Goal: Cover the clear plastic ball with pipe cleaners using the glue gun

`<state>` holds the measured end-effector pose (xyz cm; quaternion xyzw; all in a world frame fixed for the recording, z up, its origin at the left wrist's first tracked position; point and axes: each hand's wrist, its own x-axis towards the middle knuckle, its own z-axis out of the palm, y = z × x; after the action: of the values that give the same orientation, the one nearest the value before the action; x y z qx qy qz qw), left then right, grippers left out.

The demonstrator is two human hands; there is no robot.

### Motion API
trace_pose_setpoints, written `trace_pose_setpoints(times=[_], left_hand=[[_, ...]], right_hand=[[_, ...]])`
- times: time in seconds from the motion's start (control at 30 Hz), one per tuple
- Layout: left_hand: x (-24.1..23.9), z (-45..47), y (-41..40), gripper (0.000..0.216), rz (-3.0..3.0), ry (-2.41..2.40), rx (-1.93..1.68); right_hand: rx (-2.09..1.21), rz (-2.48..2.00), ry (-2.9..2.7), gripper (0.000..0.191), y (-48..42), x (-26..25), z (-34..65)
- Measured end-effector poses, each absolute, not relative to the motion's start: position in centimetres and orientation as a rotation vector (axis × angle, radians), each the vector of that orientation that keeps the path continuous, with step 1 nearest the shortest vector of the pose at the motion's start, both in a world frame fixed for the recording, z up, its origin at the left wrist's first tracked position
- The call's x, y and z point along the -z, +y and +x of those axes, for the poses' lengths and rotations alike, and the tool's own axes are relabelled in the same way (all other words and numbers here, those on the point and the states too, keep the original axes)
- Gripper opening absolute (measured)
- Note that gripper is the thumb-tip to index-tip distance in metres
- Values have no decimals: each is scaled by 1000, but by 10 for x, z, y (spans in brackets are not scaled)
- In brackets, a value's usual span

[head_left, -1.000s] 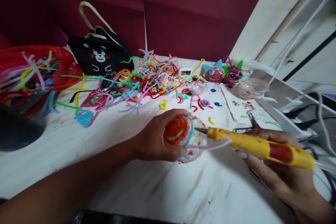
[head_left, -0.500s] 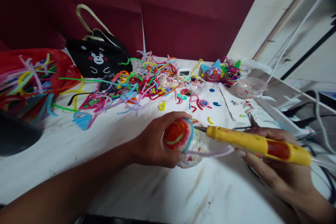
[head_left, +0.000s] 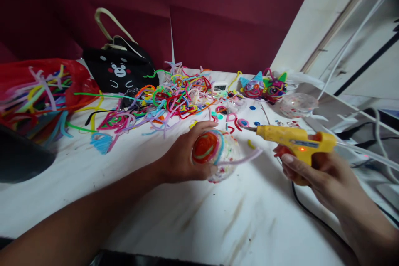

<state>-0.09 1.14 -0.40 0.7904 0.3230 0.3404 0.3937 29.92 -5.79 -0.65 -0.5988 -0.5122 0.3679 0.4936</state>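
- Yellow plastic glue gun (head_left: 289, 135) fills our right hand (head_left: 324, 174), fingers curled around its grip, thumb along the near side; a black cord (head_left: 311, 210) trails below.
- Our left hand (head_left: 183, 158) is clamped on a clear, colour-flecked round body with an orange-red end (head_left: 230, 153), thumb on the near side, fingers over the far side, around the middle of the table. We cannot tell whether it touches the surface.
- From beside our left thumb, a pale lilac fuzzy strip (head_left: 246, 159) sticks out rightward, its free end apart from the gun.
- The gun's metal nozzle (head_left: 250, 129) points left, apart from the round body.
- Toward us, the white marbled tabletop (head_left: 193, 224) gives the widest room, down to its dark-bordered near edge.
- Beyond our hands, a tangled heap of multicoloured fuzzy strips (head_left: 187, 93) crowds the far edge; a black rounded object (head_left: 25, 156) bounds the left.
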Motion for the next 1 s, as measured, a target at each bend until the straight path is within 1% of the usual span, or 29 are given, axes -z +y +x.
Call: trace_pose_setpoints(times=[0.1, 0.2, 0.3, 0.37, 0.43, 0.5, 0.53, 0.57, 0.63, 0.7, 0.87, 1.0], left_hand=[[2, -4, 17, 72, 2004, 870, -898], [-1, -6, 18, 69, 2011, 889, -899], [-2, -6, 16, 70, 2025, 898, -877], [-3, -5, 15, 71, 2037, 906, -881], [-5, -4, 13, 72, 2040, 912, -879], [-7, -3, 11, 71, 2032, 909, -866], [-8, -2, 9, 70, 2027, 907, -859], [-9, -1, 8, 70, 2025, 903, -849], [-10, 1, 5, 69, 2033, 895, -830], [-11, 2, 2, 69, 2042, 887, -807], [-13, 4, -2, 68, 2058, 876, -785], [-15, 4, -3, 69, 2064, 870, -778]], right_hand=[[-1058, -1544, -1290, 46, -52, 8, 305], [-1179, -1546, -1419, 45, -51, 16, 309], [-1164, -1563, -1621, 48, -49, 23, 310], [-993, -1641, -1811, 50, -48, 22, 310], [-698, -1703, -1923, 48, -50, 15, 306], [-452, -1640, -1912, 44, -55, 2, 296], [-429, -1551, -1902, 40, -58, -5, 289], [-482, -1448, -1891, 36, -61, -14, 282], [-713, -1237, -1873, 28, -67, -30, 265], [-845, -1127, -1818, 33, -69, -42, 251], [-878, -1105, -1732, 13, -60, -56, 234], [-833, -1081, -1715, 13, -51, -53, 233]])
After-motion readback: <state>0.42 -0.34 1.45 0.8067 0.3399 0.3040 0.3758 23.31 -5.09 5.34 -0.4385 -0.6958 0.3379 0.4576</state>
